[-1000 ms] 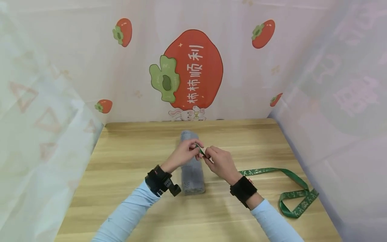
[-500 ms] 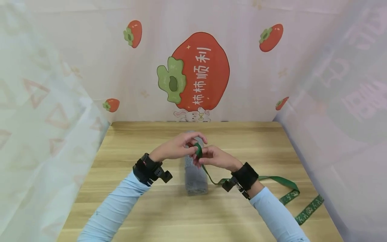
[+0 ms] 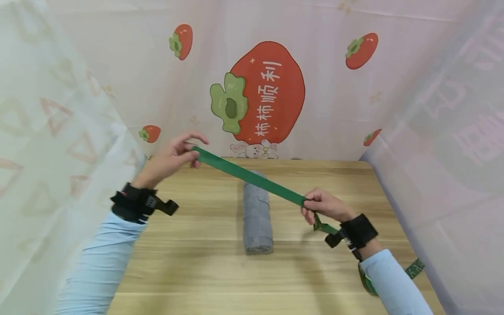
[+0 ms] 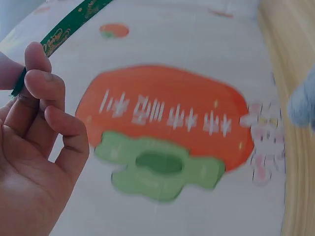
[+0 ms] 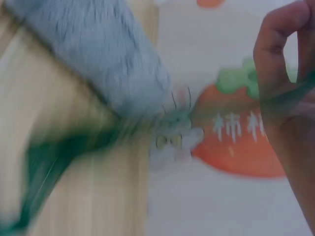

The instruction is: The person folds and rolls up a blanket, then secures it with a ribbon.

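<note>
A green ribbon (image 3: 252,177) with gold print on one side is stretched slanting between my hands above the table. My left hand (image 3: 167,158), raised at the upper left, pinches its end between thumb and fingers; the left wrist view shows the tip of the ribbon (image 4: 61,34) poking past the thumb. Lower and to the right, my right hand (image 3: 328,205) pinches the ribbon farther along. Beneath the stretched part lies a rolled grey towel (image 3: 257,223), touched by neither hand. In the right wrist view the ribbon is blurred.
The wooden table (image 3: 204,271) carries the ribbon's loose tail (image 3: 415,267) at the right, partly hidden behind my right forearm. White printed curtains (image 3: 189,87) enclose the back and both sides.
My hands have drawn apart from close together over the towel. The left went up and left with the ribbon's end, the right moved rightward, and the ribbon between them became straight.
</note>
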Motion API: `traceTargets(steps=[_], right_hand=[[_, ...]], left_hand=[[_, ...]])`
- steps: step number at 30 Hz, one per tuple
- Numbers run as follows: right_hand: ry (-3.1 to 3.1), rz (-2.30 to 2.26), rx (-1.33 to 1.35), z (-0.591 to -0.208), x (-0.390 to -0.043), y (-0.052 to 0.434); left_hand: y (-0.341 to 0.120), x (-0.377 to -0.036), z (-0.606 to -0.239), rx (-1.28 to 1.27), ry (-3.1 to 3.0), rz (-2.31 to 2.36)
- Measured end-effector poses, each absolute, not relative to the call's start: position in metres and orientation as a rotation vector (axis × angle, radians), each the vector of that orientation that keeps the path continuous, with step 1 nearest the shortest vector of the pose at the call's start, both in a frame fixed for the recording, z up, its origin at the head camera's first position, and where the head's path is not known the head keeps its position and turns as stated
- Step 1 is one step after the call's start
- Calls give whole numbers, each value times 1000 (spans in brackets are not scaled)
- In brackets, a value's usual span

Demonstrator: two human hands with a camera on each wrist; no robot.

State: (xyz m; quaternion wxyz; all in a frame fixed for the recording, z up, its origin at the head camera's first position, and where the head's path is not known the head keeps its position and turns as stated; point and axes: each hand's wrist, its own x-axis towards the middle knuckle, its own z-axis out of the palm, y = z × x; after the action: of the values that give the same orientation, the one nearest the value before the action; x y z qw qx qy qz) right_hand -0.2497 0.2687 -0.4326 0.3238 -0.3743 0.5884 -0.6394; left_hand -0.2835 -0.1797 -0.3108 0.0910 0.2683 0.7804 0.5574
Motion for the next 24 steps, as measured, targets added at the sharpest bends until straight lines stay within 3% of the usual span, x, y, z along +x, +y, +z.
traceTargets(steps=[6, 14, 20, 24], right_hand=[[1710, -1594, -997, -409, -240, 333], [1678, -1662, -1104, -391, -236, 396], [1775, -1702, -1034, -386, -231, 431], [2273, -1611, -868, -381, -222, 434]], left_hand=[[-240, -286, -307, 723, 2472, 1707], [-312, -278, -329, 526, 2714, 1543], [-355, -272, -349, 367, 2750, 1548], [-371, -269, -360, 307, 2780, 1485]])
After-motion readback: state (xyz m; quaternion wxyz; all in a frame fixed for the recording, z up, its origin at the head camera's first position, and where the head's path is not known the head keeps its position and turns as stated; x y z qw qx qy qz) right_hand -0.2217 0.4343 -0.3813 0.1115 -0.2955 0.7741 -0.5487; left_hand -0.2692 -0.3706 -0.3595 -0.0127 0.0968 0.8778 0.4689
